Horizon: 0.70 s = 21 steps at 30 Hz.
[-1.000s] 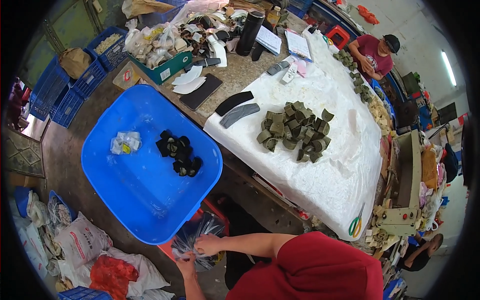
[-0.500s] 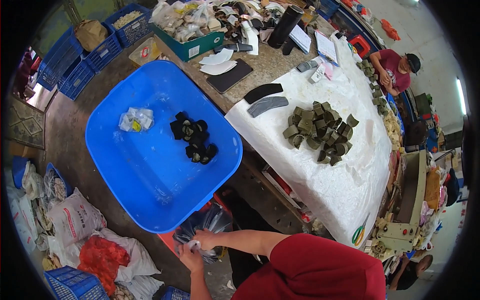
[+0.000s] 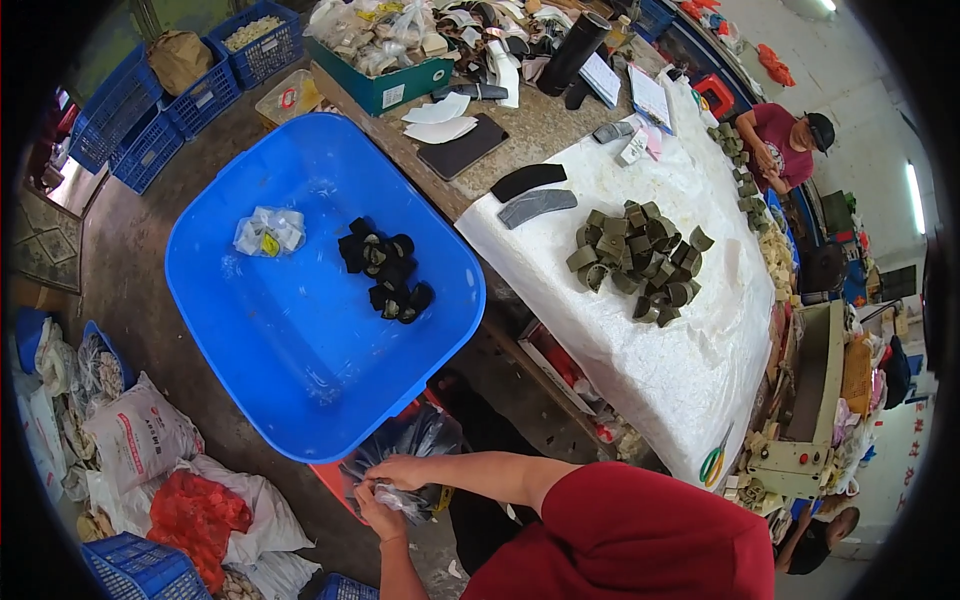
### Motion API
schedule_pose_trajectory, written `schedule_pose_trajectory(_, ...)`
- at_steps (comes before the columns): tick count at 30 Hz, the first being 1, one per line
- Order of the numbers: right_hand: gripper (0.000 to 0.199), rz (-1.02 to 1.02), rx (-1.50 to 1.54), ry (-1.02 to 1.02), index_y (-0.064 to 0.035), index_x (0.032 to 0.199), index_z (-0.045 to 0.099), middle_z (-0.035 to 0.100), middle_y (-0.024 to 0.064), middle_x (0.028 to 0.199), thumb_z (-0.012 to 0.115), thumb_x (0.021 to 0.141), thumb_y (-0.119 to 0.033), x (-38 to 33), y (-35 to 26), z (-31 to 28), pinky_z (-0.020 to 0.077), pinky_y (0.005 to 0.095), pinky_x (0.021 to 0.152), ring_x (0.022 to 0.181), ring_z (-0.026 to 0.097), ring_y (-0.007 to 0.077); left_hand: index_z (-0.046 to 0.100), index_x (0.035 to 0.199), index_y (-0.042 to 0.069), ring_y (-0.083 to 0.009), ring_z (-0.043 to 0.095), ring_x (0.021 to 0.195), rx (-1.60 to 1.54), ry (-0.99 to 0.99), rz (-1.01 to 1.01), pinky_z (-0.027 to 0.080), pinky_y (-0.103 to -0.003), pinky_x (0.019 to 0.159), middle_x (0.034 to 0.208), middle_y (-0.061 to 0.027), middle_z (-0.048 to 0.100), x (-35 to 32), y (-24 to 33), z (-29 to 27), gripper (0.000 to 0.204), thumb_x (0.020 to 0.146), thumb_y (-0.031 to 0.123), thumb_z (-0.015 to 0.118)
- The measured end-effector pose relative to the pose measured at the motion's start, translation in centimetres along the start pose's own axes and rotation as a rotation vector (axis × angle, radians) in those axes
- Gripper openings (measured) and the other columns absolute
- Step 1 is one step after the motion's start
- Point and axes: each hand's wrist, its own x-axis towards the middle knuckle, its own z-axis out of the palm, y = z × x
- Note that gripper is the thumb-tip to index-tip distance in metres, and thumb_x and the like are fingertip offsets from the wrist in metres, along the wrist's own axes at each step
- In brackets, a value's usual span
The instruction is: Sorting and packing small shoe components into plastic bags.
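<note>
Just below the blue tub, my right hand (image 3: 398, 471) grips the gathered top of a clear plastic bag (image 3: 425, 440) with dark contents that I cannot make out. Close against it, my left hand (image 3: 377, 512) is closed on the same bunched plastic. The bag rests over a red surface (image 3: 335, 478), which it partly hides. In the big blue tub (image 3: 290, 370) lie several black curved pieces (image 3: 385, 265) in two small clusters, and a clear plastic packet (image 3: 270, 232) with a yellow patch.
To the right, a white-covered table (image 3: 620, 370) bears a heap of olive-green curved pieces (image 3: 640, 255) and green-handled scissors (image 3: 712, 465). White sacks (image 3: 140, 430), a red bag (image 3: 195, 520) and blue crates (image 3: 145, 565) stand at left. A co-worker (image 3: 780, 145) sits far right.
My hands have drawn together at the bag's neck, and the right hand has shifted slightly left. The view has shifted a little; the tub's contents lie as before.
</note>
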Motion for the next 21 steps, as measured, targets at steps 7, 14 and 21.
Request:
schedule_pose_trajectory(7, 0.019, 0.116, -0.307, -0.248, -0.0012, 0.092, 0.056, 0.06, 0.0187, 0.086, 0.052, 0.074, -0.006, 1.0, -1.8, -1.6, 0.0424, 0.0439, 0.069, 0.085, 0.057, 0.0381, 0.046, 0.095, 0.003, -0.0354, 0.053, 0.078, 0.002, -0.036, 0.041, 0.044, -0.041, 0.066, 0.087, -0.0142, 0.049, -0.3, -0.5, -0.5, 0.026, 0.072, -0.005, 0.057)
schedule_pose_trajectory(14, 0.013, 0.023, -0.473, 0.009, -0.005, 0.086, 0.061, 0.061, 0.0132, 0.092, 0.052, 0.078, -0.01, -0.4, -2.2, -0.8, 0.0415, 0.0429, 0.075, 0.09, 0.056, 0.0353, 0.05, 0.082, 0.005, -0.0331, 0.054, 0.078, 0.081, -0.054, 0.097, 0.045, -0.038, 0.067, 0.089, -0.0121, 0.052, -0.4, 0.0, -0.8, 0.021, 0.066, -0.005, 0.06)
schedule_pose_trajectory(21, 0.015, -0.143, -1.05, -0.05, -0.0148, 0.084, 0.064, 0.061, 0.0033, 0.086, 0.051, 0.078, -0.019, -0.8, -3.4, -2.5, 0.0273, 0.0465, 0.092, 0.102, 0.047, 0.0215, 0.052, 0.073, 0.007, -0.0306, 0.051, 0.08, 0.158, -0.056, 0.139, 0.043, -0.038, 0.071, 0.082, -0.0107, 0.053, -2.4, 0.7, -1.7, 0.024, 0.054, -0.005, 0.06)
